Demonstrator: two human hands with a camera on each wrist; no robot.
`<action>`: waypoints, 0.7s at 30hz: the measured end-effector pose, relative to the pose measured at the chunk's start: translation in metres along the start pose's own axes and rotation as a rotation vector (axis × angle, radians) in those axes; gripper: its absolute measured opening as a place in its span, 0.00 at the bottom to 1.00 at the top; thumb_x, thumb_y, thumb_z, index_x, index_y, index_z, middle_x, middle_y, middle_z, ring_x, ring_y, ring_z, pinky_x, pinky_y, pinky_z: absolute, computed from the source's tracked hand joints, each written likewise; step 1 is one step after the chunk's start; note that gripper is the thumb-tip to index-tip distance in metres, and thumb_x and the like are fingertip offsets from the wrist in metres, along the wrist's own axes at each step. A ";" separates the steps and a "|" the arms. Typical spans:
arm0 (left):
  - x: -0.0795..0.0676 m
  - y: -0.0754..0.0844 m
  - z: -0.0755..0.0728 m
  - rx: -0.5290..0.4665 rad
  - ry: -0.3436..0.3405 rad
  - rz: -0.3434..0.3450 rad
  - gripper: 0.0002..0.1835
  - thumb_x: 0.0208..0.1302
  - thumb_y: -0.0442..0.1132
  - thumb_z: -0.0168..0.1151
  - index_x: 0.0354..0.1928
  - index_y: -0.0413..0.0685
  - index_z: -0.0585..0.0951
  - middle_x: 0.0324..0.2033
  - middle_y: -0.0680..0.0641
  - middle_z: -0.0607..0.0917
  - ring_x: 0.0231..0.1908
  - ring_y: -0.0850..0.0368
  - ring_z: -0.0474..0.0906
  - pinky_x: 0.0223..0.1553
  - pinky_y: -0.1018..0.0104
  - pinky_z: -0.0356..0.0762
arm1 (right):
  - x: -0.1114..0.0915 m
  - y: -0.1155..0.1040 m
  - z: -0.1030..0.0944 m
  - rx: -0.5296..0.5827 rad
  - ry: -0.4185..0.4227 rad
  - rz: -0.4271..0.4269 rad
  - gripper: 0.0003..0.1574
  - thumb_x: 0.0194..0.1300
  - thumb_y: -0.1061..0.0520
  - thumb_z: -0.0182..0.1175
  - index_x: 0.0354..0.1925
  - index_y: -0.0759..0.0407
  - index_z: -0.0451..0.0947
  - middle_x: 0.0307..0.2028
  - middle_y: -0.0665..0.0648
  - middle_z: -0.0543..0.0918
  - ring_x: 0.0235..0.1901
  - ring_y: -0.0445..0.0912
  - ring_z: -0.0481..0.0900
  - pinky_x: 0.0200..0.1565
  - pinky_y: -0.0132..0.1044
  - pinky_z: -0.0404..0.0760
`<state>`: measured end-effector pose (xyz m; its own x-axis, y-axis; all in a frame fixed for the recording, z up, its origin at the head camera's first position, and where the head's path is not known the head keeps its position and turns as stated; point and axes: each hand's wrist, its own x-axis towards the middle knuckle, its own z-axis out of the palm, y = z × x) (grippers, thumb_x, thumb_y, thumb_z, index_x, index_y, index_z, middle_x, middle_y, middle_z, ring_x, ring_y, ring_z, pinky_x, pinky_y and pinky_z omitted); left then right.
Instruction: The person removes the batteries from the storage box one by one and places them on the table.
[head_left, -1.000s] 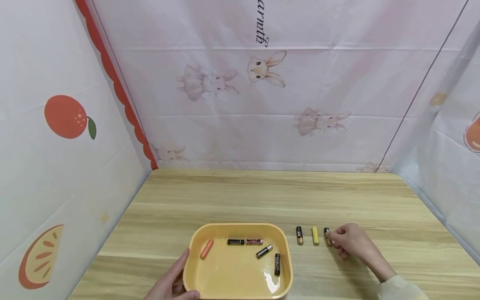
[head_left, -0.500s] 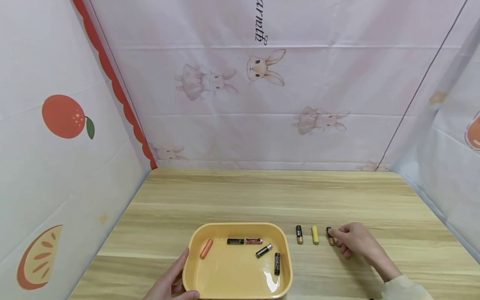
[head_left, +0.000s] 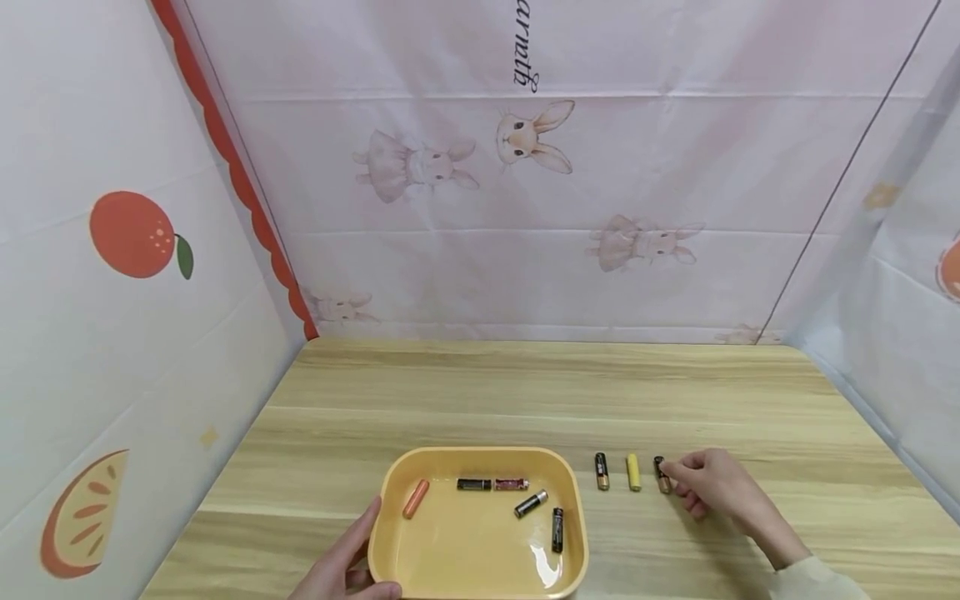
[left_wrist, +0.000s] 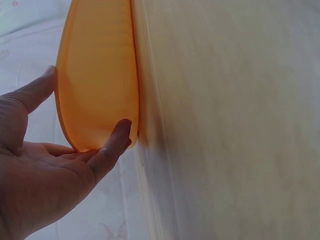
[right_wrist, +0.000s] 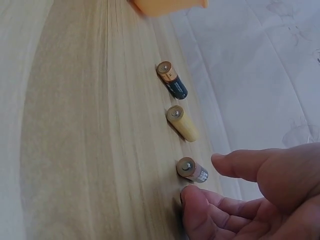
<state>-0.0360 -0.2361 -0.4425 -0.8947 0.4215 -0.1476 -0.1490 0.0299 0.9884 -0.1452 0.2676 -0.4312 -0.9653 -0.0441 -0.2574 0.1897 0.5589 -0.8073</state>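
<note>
My left hand [head_left: 347, 554] grips the left end of a yellow tray [head_left: 480, 587], thumb at the rim and fingers along the outer wall [left_wrist: 97, 75]. Beside the tray, three batteries stand in a row, lying lengthwise away from me: a black and copper battery [head_left: 602, 472], a yellow battery [head_left: 633, 472] and another black and copper battery [head_left: 664, 486]. At that rightmost battery [right_wrist: 192, 170] is my right hand [head_left: 716, 486]. In the right wrist view its thumb and fingers are spread on either side, with a gap between thumb and battery.
Inside the tray lie an orange battery [head_left: 416, 499], a dark red battery [head_left: 511, 484] and several black ones, such as a black battery [head_left: 557, 530]. The wooden table [head_left: 540, 392] meets printed cloth walls [head_left: 450, 275] at the back and sides.
The rightmost battery has shifted slightly right, away from the yellow one, and my right hand moved a little right with it. The left hand keeps its place on the tray.
</note>
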 end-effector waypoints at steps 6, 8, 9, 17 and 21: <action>0.000 0.003 0.001 0.029 0.009 0.002 0.61 0.66 0.34 0.73 0.78 0.31 0.31 0.70 0.11 0.47 0.58 0.31 0.77 0.49 0.52 0.87 | -0.002 -0.012 -0.008 -0.020 -0.025 -0.068 0.20 0.78 0.53 0.59 0.46 0.74 0.78 0.27 0.56 0.78 0.26 0.46 0.77 0.25 0.34 0.82; 0.000 0.004 0.001 0.053 0.014 0.013 0.61 0.65 0.34 0.73 0.78 0.30 0.32 0.70 0.11 0.48 0.57 0.31 0.77 0.48 0.54 0.87 | -0.002 -0.022 -0.011 -0.056 -0.019 -0.117 0.21 0.79 0.52 0.58 0.48 0.73 0.78 0.28 0.56 0.79 0.27 0.46 0.77 0.27 0.34 0.82; 0.000 0.005 0.000 0.064 0.016 0.021 0.61 0.65 0.34 0.73 0.78 0.29 0.32 0.69 0.11 0.48 0.57 0.31 0.77 0.48 0.55 0.87 | -0.002 -0.029 -0.012 -0.075 -0.010 -0.144 0.21 0.79 0.52 0.58 0.49 0.73 0.79 0.29 0.56 0.80 0.28 0.47 0.78 0.28 0.35 0.83; 0.001 0.008 0.002 0.052 -0.004 0.034 0.60 0.66 0.33 0.73 0.77 0.28 0.32 0.71 0.12 0.45 0.58 0.30 0.76 0.49 0.54 0.87 | -0.008 -0.095 0.000 -0.137 -0.065 -0.434 0.17 0.77 0.52 0.61 0.52 0.64 0.83 0.42 0.53 0.87 0.41 0.47 0.82 0.39 0.36 0.86; -0.002 0.007 0.002 0.027 -0.016 0.040 0.60 0.67 0.32 0.72 0.77 0.29 0.31 0.70 0.12 0.48 0.58 0.29 0.76 0.49 0.51 0.87 | -0.010 -0.129 0.024 -0.136 -0.160 -0.528 0.17 0.75 0.52 0.63 0.52 0.63 0.84 0.43 0.53 0.87 0.42 0.46 0.83 0.41 0.34 0.86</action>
<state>-0.0346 -0.2354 -0.4353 -0.8930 0.4371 -0.1073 -0.1015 0.0367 0.9942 -0.1560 0.1765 -0.3376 -0.8816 -0.4657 0.0766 -0.3465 0.5284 -0.7751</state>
